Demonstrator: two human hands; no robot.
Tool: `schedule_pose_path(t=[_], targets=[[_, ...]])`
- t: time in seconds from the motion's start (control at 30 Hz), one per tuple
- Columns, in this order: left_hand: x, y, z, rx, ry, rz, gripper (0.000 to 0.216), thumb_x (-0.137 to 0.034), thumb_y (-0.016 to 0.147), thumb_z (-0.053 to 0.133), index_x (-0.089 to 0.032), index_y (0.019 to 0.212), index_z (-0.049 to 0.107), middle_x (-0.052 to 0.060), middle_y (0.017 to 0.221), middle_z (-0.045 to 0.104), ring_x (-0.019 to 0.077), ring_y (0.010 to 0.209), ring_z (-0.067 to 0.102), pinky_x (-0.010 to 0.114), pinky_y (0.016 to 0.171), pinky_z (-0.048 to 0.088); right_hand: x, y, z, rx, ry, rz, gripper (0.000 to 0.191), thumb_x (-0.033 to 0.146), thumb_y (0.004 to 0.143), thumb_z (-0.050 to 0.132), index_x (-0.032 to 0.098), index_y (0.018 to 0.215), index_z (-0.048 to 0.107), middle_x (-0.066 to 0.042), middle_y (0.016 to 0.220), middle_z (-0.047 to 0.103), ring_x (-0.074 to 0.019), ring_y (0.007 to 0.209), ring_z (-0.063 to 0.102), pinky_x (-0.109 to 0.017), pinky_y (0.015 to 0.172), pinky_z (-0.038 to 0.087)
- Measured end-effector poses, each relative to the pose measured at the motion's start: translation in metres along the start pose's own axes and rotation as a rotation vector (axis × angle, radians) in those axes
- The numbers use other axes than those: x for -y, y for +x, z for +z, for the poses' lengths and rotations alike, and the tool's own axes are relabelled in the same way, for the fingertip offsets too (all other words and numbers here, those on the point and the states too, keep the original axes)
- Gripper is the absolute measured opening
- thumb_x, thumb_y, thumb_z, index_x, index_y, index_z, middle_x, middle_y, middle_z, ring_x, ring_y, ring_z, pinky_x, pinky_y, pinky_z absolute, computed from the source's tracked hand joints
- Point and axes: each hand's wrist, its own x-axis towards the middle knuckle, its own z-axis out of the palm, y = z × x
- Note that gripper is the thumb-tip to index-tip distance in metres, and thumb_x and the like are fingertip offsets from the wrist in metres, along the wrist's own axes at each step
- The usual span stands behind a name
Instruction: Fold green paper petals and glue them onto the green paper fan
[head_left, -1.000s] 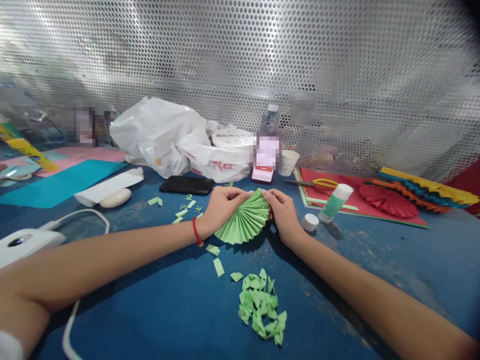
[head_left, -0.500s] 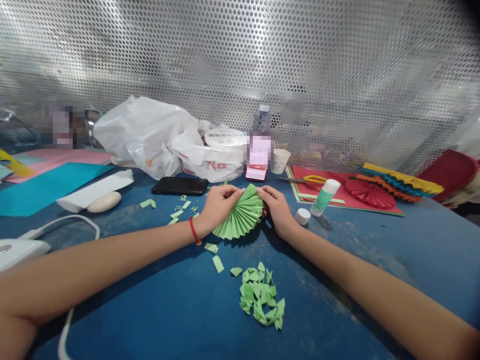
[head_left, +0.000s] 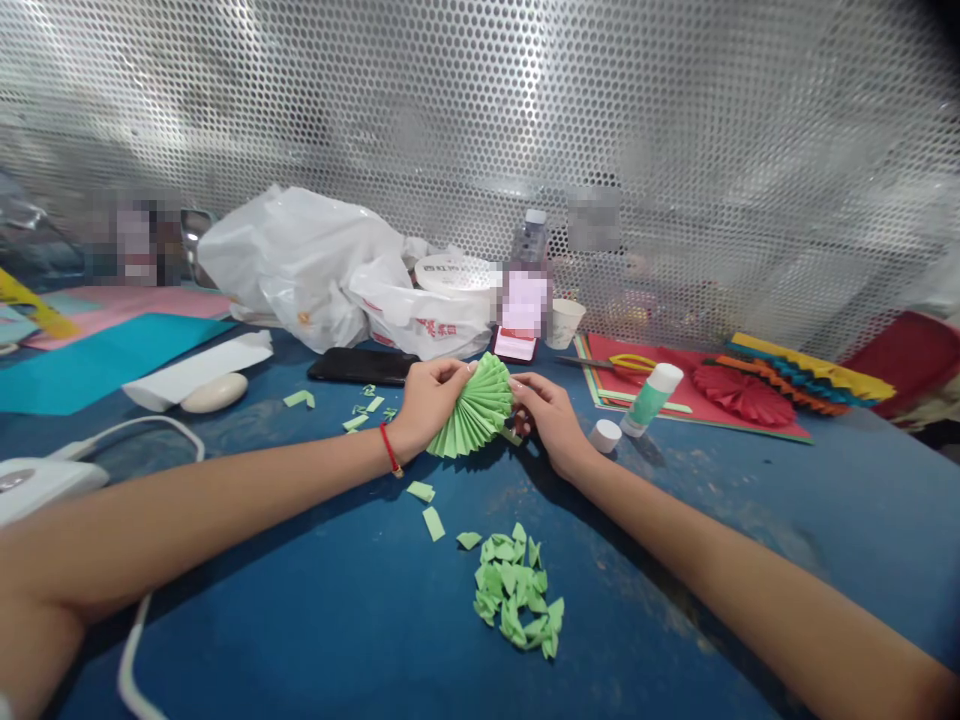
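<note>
A pleated green paper fan [head_left: 474,408] is held upright over the blue table [head_left: 675,560]. My left hand [head_left: 429,403], with a red thread at the wrist, grips the fan's left side, fingers curled round its top edge. My right hand [head_left: 544,417] pinches the fan's right end, fingertips closed on the folds. A pile of small green paper cuttings [head_left: 514,592] lies on the table in front of my hands. More green scraps [head_left: 424,505] are scattered under and left of my left hand.
A glue stick [head_left: 649,398] and its white cap [head_left: 604,435] sit right of my right hand. Behind are a black phone [head_left: 360,366], white plastic bag [head_left: 315,270], bottle [head_left: 529,240], paper cup [head_left: 564,322], yellow-handled scissors [head_left: 622,364] on red paper, a red fan [head_left: 739,392]. Perforated metal wall [head_left: 480,110] closes the back.
The fan has been squeezed narrower and tilted more upright between my hands. My right hand has shifted slightly left and down along its end. The camera view has drifted a little.
</note>
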Motion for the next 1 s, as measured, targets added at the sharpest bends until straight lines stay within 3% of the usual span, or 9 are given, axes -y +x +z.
schedule_pose_path(t=[0.57,0.7,0.83,1.0], targets=[[-0.005,-0.001,-0.001,-0.095,-0.015,0.018,0.036,-0.048,0.073,0.076,-0.013,0.07,0.068,0.001,0.064,0.068,0.0142,0.06,0.06,0.024,0.057,0.047,0.006,-0.006,0.001,0.211,-0.127,-0.029,0.024,0.04,0.076,0.071,0.017,0.072,0.064,-0.001,0.064,0.068,-0.009,0.05,0.052,-0.021,0.05,0.042],[-0.008,-0.002,0.001,-0.015,-0.06,-0.025,0.039,-0.052,0.072,0.076,-0.014,0.072,0.067,0.0,0.064,0.067,0.0143,0.059,0.06,0.024,0.056,0.048,0.007,-0.007,0.002,0.216,-0.152,-0.04,0.026,0.042,0.075,0.072,0.017,0.072,0.064,0.0,0.063,0.067,-0.0097,0.052,0.053,-0.021,0.05,0.041],[-0.013,-0.007,0.004,0.143,-0.108,-0.094,0.043,-0.057,0.077,0.07,-0.015,0.07,0.065,0.002,0.062,0.065,0.0154,0.053,0.06,0.026,0.049,0.048,0.008,-0.006,0.003,0.203,-0.129,-0.036,0.031,0.046,0.072,0.073,0.017,0.073,0.063,0.0,0.063,0.066,-0.0095,0.051,0.052,-0.021,0.048,0.04],[-0.016,-0.011,0.004,0.251,-0.124,-0.101,0.032,-0.044,0.071,0.08,-0.015,0.077,0.069,0.001,0.068,0.067,0.0141,0.06,0.062,0.024,0.056,0.051,0.006,-0.005,0.002,0.139,-0.14,-0.08,0.038,0.055,0.077,0.068,0.018,0.07,0.06,0.002,0.059,0.061,-0.0087,0.047,0.048,-0.021,0.045,0.038]])
